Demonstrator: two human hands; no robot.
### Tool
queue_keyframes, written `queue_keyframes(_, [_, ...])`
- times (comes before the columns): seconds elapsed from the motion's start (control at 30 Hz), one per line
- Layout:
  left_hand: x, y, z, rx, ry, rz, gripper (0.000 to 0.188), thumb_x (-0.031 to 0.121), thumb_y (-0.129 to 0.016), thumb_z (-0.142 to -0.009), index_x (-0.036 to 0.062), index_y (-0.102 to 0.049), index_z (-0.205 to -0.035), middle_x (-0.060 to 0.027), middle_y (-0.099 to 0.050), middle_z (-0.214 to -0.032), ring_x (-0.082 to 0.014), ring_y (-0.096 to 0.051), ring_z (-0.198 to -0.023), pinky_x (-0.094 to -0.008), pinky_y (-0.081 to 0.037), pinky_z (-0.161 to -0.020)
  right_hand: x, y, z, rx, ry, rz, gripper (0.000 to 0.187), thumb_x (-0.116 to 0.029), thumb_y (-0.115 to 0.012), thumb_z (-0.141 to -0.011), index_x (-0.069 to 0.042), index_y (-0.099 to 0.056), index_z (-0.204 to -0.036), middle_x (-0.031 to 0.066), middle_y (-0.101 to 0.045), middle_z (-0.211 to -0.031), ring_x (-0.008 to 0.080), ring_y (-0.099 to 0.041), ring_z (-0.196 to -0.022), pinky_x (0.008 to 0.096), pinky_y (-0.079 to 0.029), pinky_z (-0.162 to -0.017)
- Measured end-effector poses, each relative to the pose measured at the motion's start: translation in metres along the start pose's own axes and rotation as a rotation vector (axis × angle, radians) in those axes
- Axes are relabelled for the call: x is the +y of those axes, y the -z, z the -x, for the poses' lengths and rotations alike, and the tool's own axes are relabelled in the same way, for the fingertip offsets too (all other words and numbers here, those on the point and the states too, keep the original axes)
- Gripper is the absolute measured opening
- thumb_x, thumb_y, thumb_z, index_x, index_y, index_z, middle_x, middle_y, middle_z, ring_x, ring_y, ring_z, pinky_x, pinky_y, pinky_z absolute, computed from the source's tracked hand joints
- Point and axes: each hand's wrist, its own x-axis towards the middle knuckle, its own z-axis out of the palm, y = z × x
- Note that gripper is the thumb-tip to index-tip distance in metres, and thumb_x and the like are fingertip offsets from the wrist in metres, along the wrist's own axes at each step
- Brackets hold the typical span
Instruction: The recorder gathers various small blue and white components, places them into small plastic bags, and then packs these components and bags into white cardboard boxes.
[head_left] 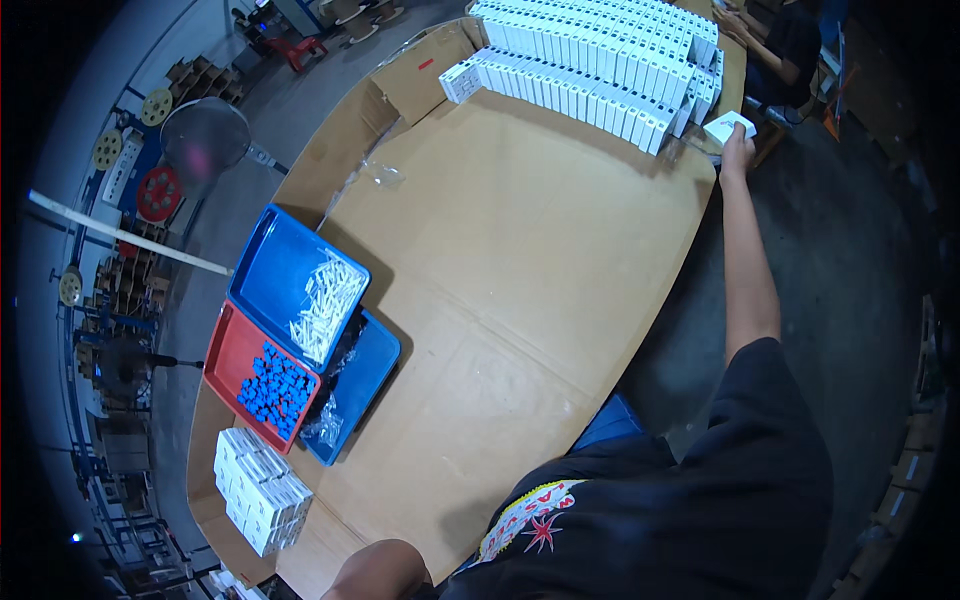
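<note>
My right arm reaches far out to the right edge of the cardboard-covered table (520, 230). There my right hand (738, 155) is closed on a small flat white box (727, 127), thumb on its near side. The box is just beside the end of long, tightly packed rows of upright white boxes (590, 85) along the far side. Of my left arm only a bent part (385, 570) shows at the lower edge; my left hand is out of view.
At the left stand a blue tray (265, 255) of white slender pieces, a red tray (225, 360) of small blue parts, and another blue tray (378, 345) with clear plastic. White boxes (260, 490) are stacked nearer me. A co-worker (785, 50) sits beyond the far right corner.
</note>
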Motion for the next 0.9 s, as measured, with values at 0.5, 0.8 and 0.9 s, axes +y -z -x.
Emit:
queue_keyframes(0.5, [-0.041,0.091,0.114,0.573,0.093,-0.704,0.037,0.035,-0.078,-0.097,0.0109,-0.050,-0.094,-0.0003,-0.054,-0.085,-0.0102,-0.047,-0.058,-0.0276,-0.039,-0.047,-0.028,-0.084,-0.181,0.084,0.184,0.288,0.047,-0.037,-0.079,-0.081,0.002,-0.077,-0.107,0.0222,-0.078,-0.101,0.0354,-0.077,-0.096,0.0443,-0.060,-0.086])
queue_keyframes(0.8, [-0.233,0.038,0.305,0.746,0.984,-0.825,0.026,0.001,-0.070,-0.096,-0.0002,-0.066,-0.122,-0.0091,-0.070,-0.104,-0.0100,-0.062,-0.079,-0.0237,-0.049,-0.069,-0.009,-0.142,-0.185,-0.178,0.363,0.516,0.050,-0.044,-0.072,-0.092,-0.013,-0.074,-0.130,0.0197,-0.077,-0.119,0.0372,-0.073,-0.112,0.0430,-0.055,-0.098])
queue_keyframes(0.9, [-0.231,0.036,0.317,0.808,1.074,-0.825,0.035,0.002,-0.074,-0.093,0.0009,-0.064,-0.126,-0.0076,-0.071,-0.102,-0.0078,-0.060,-0.075,-0.0216,-0.048,-0.066,0.012,-0.176,-0.151,-0.328,0.151,0.341,0.047,-0.043,-0.063,-0.101,-0.009,-0.073,-0.132,0.0172,-0.076,-0.124,0.0323,-0.072,-0.114,0.0395,-0.053,-0.100])
